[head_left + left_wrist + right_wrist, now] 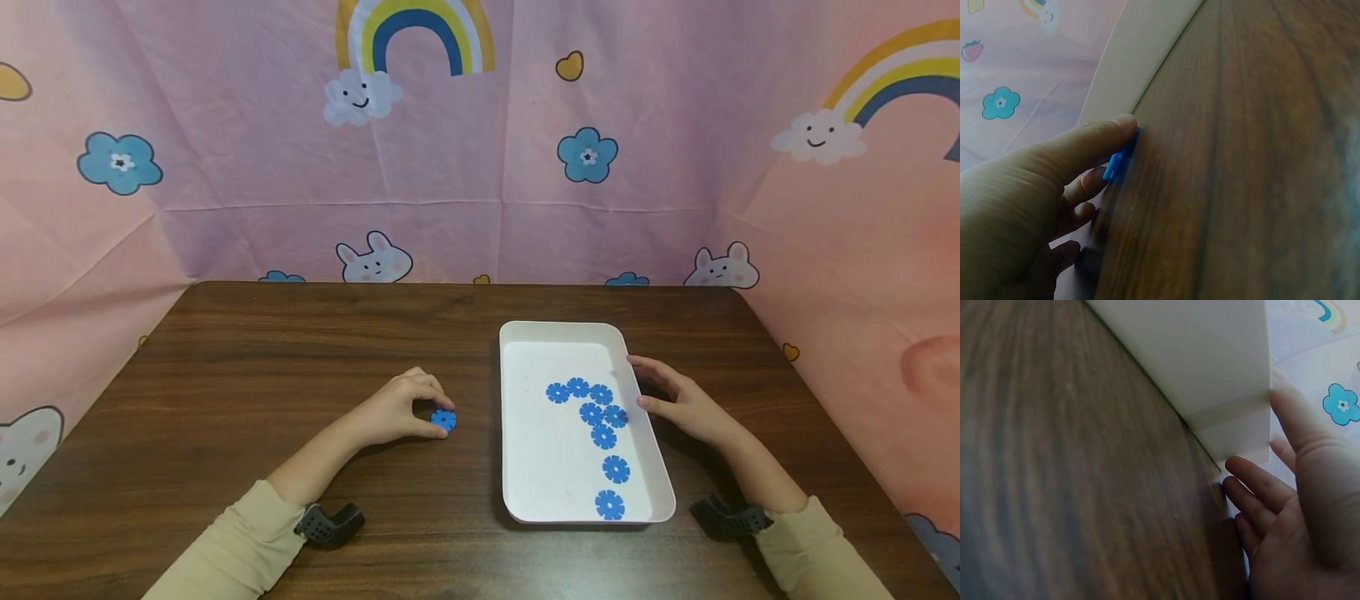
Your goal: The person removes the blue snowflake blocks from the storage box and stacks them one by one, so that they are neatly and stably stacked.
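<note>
Between thumb and fingers, my left hand (pixel 400 408) pinches a blue notched plastic disc (pixel 443 420) at the table, left of the white tray. The left wrist view shows this disc (pixel 1121 161) nearly edge-on, beneath the thumb. At the right side of the white tray (pixel 516 467), my right hand (pixel 686 407) touches the wall with relaxed fingers and thumb. Several similar blue discs (pixel 616 468) lie in the tray, most of them toward its right half. In the right wrist view the thumb meets the upper edge of the tray wall (pixel 1210 356).
A dark wood table (pixel 300 350) carries the tray. Behind it and along both sides hangs a pink patterned cloth (pixel 450 158). Black bands with cameras are worn on the left wrist (pixel 330 525) and right wrist (pixel 727 518).
</note>
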Demonstrator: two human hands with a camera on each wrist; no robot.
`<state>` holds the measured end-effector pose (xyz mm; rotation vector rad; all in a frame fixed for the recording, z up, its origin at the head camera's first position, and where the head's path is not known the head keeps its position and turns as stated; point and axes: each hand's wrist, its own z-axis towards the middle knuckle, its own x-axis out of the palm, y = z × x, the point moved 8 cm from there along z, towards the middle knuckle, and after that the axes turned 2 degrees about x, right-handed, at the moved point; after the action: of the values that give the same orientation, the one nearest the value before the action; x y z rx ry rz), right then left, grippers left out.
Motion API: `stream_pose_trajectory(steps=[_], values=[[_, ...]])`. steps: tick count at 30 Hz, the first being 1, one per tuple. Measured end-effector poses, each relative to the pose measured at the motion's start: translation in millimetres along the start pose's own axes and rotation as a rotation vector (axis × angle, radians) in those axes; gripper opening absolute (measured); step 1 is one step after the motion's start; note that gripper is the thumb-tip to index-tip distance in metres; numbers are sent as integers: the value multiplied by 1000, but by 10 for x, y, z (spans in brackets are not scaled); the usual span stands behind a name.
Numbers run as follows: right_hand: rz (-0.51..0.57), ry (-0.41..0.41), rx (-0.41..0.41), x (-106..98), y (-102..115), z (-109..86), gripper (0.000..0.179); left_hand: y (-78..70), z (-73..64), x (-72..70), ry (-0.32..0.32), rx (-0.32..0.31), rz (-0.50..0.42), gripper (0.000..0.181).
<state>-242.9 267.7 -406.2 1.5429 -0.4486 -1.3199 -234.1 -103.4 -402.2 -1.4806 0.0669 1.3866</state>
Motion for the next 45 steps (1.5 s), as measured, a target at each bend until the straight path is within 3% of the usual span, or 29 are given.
stream_pose_trajectory(steps=[9,16,23,28,34,45], values=[[-2,-1,16,0,-20,-6,60,-5,-1,1,11,-9,-10,30],[-8,9,1,6,2,12,58,-18,5,-16,-1,26,-22,31],[-8,-2,0,11,-8,9,59,-81,88,-88,-30,18,-97,35],[-9,-7,4,2,-14,4,59,-243,214,-94,-39,44,-110,36],[-17,-10,4,-5,-34,-5,59,-487,395,12,-41,107,-145,35],[-22,-15,11,-3,10,-2,60,-883,692,367,71,208,-135,35]])
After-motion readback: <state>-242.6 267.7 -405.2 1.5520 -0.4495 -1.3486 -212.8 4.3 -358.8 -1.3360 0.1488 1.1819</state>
